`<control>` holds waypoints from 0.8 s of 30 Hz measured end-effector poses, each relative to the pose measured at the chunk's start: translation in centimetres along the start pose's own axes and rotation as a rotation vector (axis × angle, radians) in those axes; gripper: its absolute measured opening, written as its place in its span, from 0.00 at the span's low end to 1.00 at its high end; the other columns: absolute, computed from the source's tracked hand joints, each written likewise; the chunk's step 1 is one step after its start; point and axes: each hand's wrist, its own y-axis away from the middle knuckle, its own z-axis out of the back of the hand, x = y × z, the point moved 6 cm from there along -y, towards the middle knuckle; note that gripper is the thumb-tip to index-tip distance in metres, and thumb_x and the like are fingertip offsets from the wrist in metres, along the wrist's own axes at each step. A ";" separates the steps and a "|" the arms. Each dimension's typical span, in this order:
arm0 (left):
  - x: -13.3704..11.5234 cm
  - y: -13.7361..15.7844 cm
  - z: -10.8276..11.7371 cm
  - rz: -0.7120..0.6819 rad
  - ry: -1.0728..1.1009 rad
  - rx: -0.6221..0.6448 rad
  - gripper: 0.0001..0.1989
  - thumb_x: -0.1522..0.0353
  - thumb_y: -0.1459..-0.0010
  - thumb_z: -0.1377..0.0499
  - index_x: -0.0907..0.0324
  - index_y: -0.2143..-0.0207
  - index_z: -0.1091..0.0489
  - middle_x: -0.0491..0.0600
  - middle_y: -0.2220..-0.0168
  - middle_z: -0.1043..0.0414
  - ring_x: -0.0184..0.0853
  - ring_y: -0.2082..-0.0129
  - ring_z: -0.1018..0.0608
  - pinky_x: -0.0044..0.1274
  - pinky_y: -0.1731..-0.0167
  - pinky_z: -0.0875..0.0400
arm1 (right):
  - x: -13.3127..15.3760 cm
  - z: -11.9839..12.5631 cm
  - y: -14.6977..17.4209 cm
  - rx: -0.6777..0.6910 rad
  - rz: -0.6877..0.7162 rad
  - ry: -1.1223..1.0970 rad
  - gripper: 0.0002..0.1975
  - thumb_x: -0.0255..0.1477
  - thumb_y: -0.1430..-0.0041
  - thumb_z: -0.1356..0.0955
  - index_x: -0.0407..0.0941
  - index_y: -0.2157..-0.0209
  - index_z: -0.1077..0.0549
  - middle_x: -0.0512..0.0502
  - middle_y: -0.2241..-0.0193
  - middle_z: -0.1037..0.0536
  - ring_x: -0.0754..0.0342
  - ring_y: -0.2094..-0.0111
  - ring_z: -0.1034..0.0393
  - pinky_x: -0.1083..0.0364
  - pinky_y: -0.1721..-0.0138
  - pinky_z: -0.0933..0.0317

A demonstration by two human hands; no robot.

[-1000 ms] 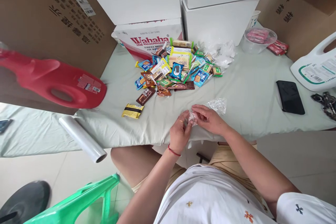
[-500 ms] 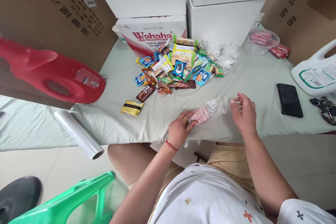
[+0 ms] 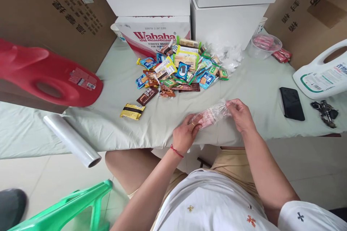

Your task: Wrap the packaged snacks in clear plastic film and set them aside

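A pink packet in crinkled clear plastic wrap (image 3: pixel 208 117) lies near the front edge of the cloth-covered table. My left hand (image 3: pixel 187 130), with a ring and a red bracelet, is closed around the packet's left end. At the other end, my right hand (image 3: pixel 240 114) pinches the loose clear wrap between thumb and fingers. What exactly is inside the wrap I cannot make out. Beyond my hands lies a heap of small wrapped snacks (image 3: pixel 184 68), and a yellow snack packet (image 3: pixel 132 111) sits apart from it on the left.
A roll of plastic film (image 3: pixel 72 140) overhangs the front edge at left, near a red jug (image 3: pixel 51 75). On the right are a phone (image 3: pixel 292 103), keys (image 3: pixel 325 112), a white jug (image 3: pixel 322 74) and a plastic tub (image 3: pixel 264 47). Boxes (image 3: pixel 151 36) stand behind.
My right hand has moved left and taken hold of the wrap's right end. My left hand stays on the packet. The view has shifted slightly.
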 end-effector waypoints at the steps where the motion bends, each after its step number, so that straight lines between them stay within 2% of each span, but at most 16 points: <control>1: 0.0 0.0 0.0 0.001 0.000 0.002 0.21 0.58 0.29 0.47 0.40 0.35 0.34 0.45 0.37 0.32 0.35 0.52 0.20 0.22 0.62 0.25 | -0.2 0.0 0.0 0.015 -0.072 -0.029 0.23 0.50 0.51 0.25 0.49 0.64 0.30 0.46 0.61 0.24 0.50 0.61 0.29 0.53 0.66 0.31; 3: 0.1 -0.1 0.0 -0.002 0.002 0.000 0.21 0.58 0.29 0.47 0.40 0.35 0.34 0.45 0.37 0.31 0.35 0.52 0.20 0.22 0.62 0.25 | -0.6 -0.1 -0.1 0.066 -0.193 -0.009 0.27 0.50 0.55 0.23 0.49 0.60 0.29 0.45 0.61 0.23 0.50 0.63 0.29 0.54 0.71 0.32; 5: 0.2 -0.1 0.0 -0.009 0.002 -0.004 0.21 0.58 0.29 0.47 0.40 0.35 0.34 0.45 0.37 0.31 0.35 0.51 0.20 0.22 0.62 0.25 | -0.6 -0.2 -0.5 0.134 -0.246 0.051 0.28 0.48 0.60 0.20 0.47 0.61 0.27 0.47 0.67 0.24 0.53 0.69 0.31 0.57 0.77 0.38; 8: 0.2 -0.2 0.0 -0.005 0.007 0.001 0.21 0.58 0.29 0.46 0.41 0.36 0.34 0.45 0.37 0.31 0.35 0.51 0.20 0.22 0.62 0.25 | -0.4 0.3 -1.3 0.167 -0.236 -0.027 0.25 0.44 0.65 0.19 0.45 0.70 0.25 0.52 0.76 0.29 0.60 0.77 0.41 0.60 0.81 0.50; 10: 0.2 -0.2 0.1 0.000 0.014 0.009 0.21 0.59 0.29 0.46 0.41 0.36 0.34 0.45 0.38 0.31 0.35 0.50 0.20 0.22 0.61 0.25 | -0.1 1.3 -1.8 0.125 -0.203 -0.162 0.24 0.41 0.68 0.18 0.45 0.72 0.26 0.54 0.78 0.31 0.62 0.78 0.44 0.60 0.82 0.52; 13: 0.2 -0.2 0.1 0.000 0.019 0.010 0.21 0.59 0.29 0.46 0.41 0.35 0.34 0.45 0.38 0.30 0.35 0.51 0.20 0.22 0.62 0.25 | -0.1 2.4 -1.9 0.057 -0.187 -0.253 0.24 0.43 0.66 0.17 0.47 0.71 0.25 0.53 0.77 0.31 0.60 0.77 0.41 0.61 0.81 0.46; 16: 0.3 -0.2 0.0 -0.008 0.019 -0.002 0.22 0.58 0.29 0.47 0.41 0.35 0.34 0.45 0.38 0.30 0.35 0.53 0.20 0.22 0.62 0.25 | -0.3 2.2 -1.6 0.019 -0.186 -0.181 0.26 0.52 0.59 0.21 0.49 0.65 0.23 0.49 0.66 0.23 0.56 0.67 0.32 0.60 0.73 0.34; 18: 0.3 -0.2 -0.1 -0.015 0.018 -0.007 0.22 0.58 0.29 0.47 0.41 0.35 0.34 0.46 0.38 0.30 0.35 0.54 0.19 0.22 0.62 0.25 | -0.2 1.4 -1.4 0.047 -0.198 -0.101 0.27 0.55 0.56 0.23 0.50 0.62 0.23 0.48 0.60 0.22 0.53 0.61 0.29 0.59 0.69 0.30; 19: 0.4 -0.2 -0.1 -0.017 0.020 -0.008 0.22 0.58 0.29 0.47 0.41 0.35 0.34 0.46 0.38 0.31 0.35 0.54 0.19 0.22 0.62 0.25 | -0.2 1.0 -1.3 0.066 -0.209 -0.064 0.27 0.56 0.56 0.23 0.50 0.62 0.23 0.48 0.60 0.21 0.52 0.60 0.29 0.58 0.68 0.30; 22: 0.4 -0.1 -0.1 -0.023 0.027 -0.015 0.21 0.58 0.29 0.47 0.41 0.35 0.34 0.46 0.38 0.31 0.34 0.53 0.20 0.22 0.61 0.25 | 0.1 0.4 -1.6 0.125 -0.247 -0.066 0.24 0.53 0.54 0.23 0.48 0.67 0.23 0.48 0.65 0.21 0.52 0.62 0.28 0.58 0.69 0.32; 24: 0.4 -0.1 -0.1 -0.024 0.031 -0.021 0.21 0.59 0.29 0.47 0.41 0.36 0.34 0.46 0.38 0.31 0.35 0.52 0.20 0.22 0.60 0.25 | 0.5 0.8 -2.0 0.147 -0.233 -0.224 0.19 0.46 0.54 0.22 0.47 0.66 0.23 0.47 0.63 0.20 0.52 0.62 0.28 0.57 0.67 0.31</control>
